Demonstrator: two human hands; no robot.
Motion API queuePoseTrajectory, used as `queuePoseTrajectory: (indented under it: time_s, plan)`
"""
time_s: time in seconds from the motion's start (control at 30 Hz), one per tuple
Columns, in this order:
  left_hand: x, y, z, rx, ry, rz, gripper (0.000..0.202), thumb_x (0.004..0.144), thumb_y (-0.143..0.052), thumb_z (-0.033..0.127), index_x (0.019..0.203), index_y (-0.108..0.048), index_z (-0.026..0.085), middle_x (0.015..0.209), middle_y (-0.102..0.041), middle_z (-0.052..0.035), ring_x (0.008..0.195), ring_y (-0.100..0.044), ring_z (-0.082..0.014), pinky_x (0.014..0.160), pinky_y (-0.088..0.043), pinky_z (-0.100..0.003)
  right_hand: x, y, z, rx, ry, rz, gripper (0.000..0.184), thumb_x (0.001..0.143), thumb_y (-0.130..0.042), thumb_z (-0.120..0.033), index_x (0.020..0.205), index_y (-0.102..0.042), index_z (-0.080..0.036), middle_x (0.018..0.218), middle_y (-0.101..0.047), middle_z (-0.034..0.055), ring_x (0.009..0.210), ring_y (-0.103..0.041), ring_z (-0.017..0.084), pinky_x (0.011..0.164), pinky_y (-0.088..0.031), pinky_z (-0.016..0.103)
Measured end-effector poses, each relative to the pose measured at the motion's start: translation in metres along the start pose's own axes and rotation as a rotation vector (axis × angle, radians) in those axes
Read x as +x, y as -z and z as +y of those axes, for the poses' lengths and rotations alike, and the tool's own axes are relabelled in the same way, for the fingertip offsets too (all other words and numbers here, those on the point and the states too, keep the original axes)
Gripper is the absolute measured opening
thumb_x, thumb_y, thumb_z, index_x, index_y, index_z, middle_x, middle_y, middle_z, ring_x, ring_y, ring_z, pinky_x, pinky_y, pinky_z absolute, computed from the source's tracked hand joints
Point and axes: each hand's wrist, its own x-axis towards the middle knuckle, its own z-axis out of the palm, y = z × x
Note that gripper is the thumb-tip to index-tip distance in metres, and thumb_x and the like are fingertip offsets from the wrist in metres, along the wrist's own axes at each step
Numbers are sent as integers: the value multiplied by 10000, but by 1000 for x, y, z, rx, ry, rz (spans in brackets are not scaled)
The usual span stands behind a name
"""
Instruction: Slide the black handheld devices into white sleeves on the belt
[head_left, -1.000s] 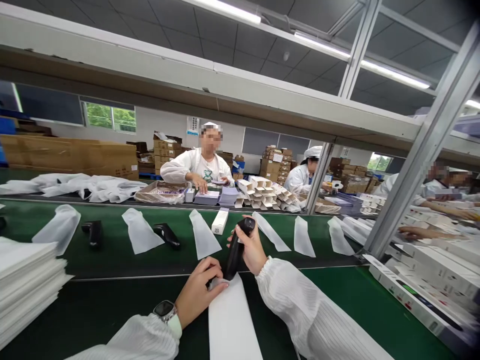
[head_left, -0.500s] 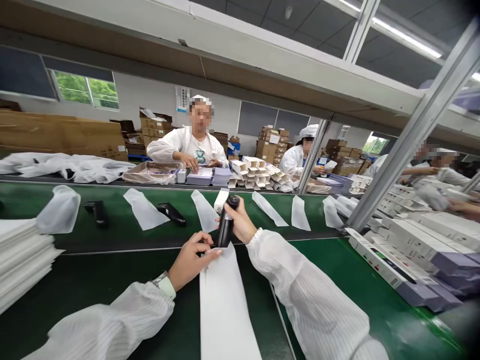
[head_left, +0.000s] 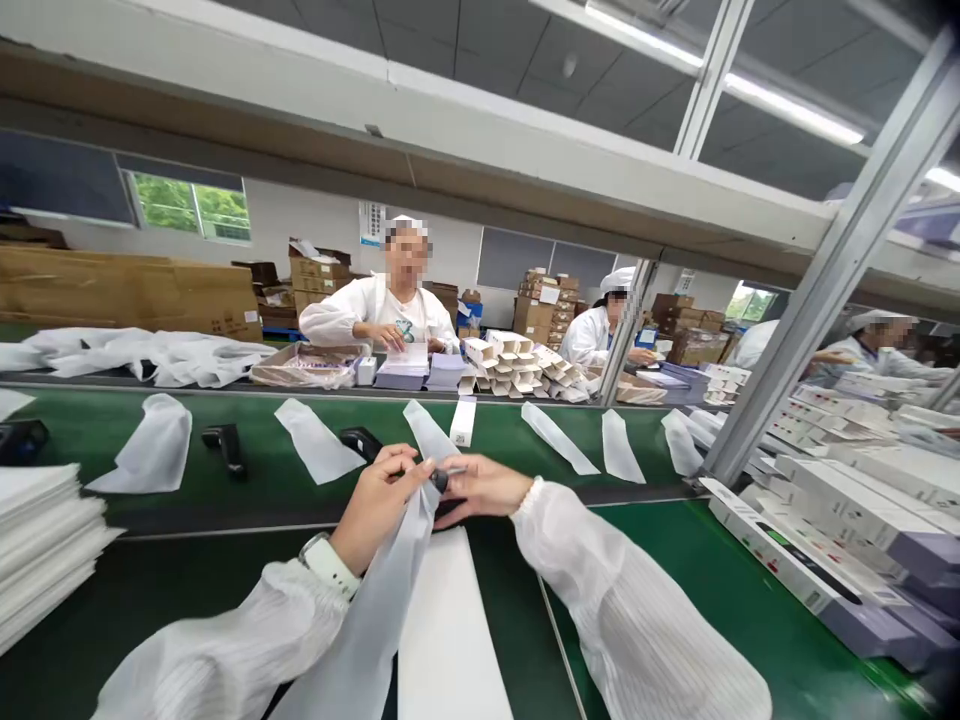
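Note:
My left hand (head_left: 379, 505) pinches the open top of a long white sleeve bag (head_left: 367, 620) that hangs down over my left forearm. My right hand (head_left: 480, 488) is closed on a black handheld device (head_left: 439, 480), whose top end shows at the bag's mouth between the two hands; the rest of it is hidden by the bag and my fingers. Under my hands a stack of flat white sleeves (head_left: 450, 640) lies on the green mat (head_left: 652, 560).
On the green conveyor (head_left: 262, 480) lie several white bagged pieces, bare black devices (head_left: 225, 445) and a small white box (head_left: 463, 422). A white sleeve stack (head_left: 45, 540) sits at left, boxed products (head_left: 840, 530) at right. Other people work across the belt. A metal post (head_left: 817, 280) rises right.
The black device has gone from standing upright in my right hand to lying low with most of it inside the bag. My left hand lifted the bag's mouth up off the stack.

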Motion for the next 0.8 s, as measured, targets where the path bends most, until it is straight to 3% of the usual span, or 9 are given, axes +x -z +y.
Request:
queuePoseTrajectory:
  time_s: [0.2,0.3,0.37,0.43,0.47,0.53,0.6,0.67,0.8]
  plan:
    - [7,1,13,-160,85,-117,311,679,-511,460,632,-537,153,867,-501,-18,745,-489,-147,592,-387,-206,6,-30,14,-239,-41,-26,323,508,-702,-309,726,-583,-102,695,-551,7,679,-524,109,704,-420,290]
    - [8,3,7,-108,66,-87,312,740,-422,471,821,-535,192,882,-510,-6,765,-489,-144,611,-392,-203,16,-28,8,-269,95,221,282,559,-661,-354,685,-585,-112,623,-546,-4,588,-507,91,599,-423,235]
    - [4,5,-4,12,43,-75,320,776,-350,469,921,-488,219,881,-510,-4,800,-485,-151,656,-390,-221,17,-4,-6,-183,320,528,306,584,-623,-406,712,-566,-134,655,-557,-1,594,-517,96,575,-427,225]
    - [-3,8,-18,202,34,-148,323,766,-357,478,898,-484,213,842,-509,-12,802,-481,-168,671,-384,-246,12,34,-25,-168,552,857,312,654,-538,-438,798,-534,-162,755,-573,10,667,-535,109,608,-434,232]
    - [-7,10,-25,300,40,-213,320,749,-382,485,860,-493,206,812,-508,-15,791,-479,-177,665,-382,-257,8,56,-33,-241,608,1041,314,703,-466,-448,840,-513,-169,786,-572,14,690,-538,112,617,-436,238]
    - [-15,11,-35,449,48,-341,313,713,-429,493,811,-507,206,776,-507,-17,784,-472,-194,654,-374,-273,-4,98,-43,-562,499,1493,372,791,-268,-439,914,-477,-158,798,-565,27,695,-538,112,608,-435,242]
    - [-20,11,-40,537,27,-412,299,690,-451,492,776,-521,215,772,-512,-12,790,-462,-203,671,-360,-290,-16,130,-41,-658,414,1621,418,809,-195,-404,947,-467,-119,855,-546,68,784,-520,141,669,-417,275]
    - [-21,9,-41,582,-2,-467,280,679,-460,483,731,-532,218,750,-513,-2,772,-457,-201,697,-341,-308,-26,148,-29,-717,306,1655,416,795,-245,-398,912,-501,-92,873,-533,108,863,-489,195,732,-381,333]
    - [-19,8,-38,581,5,-538,210,662,-496,421,684,-529,214,720,-508,14,757,-463,-195,740,-320,-328,-22,145,-3,-852,122,1721,379,723,-442,-374,1027,-491,-151,1130,-387,170,1069,-316,316,819,-241,488]
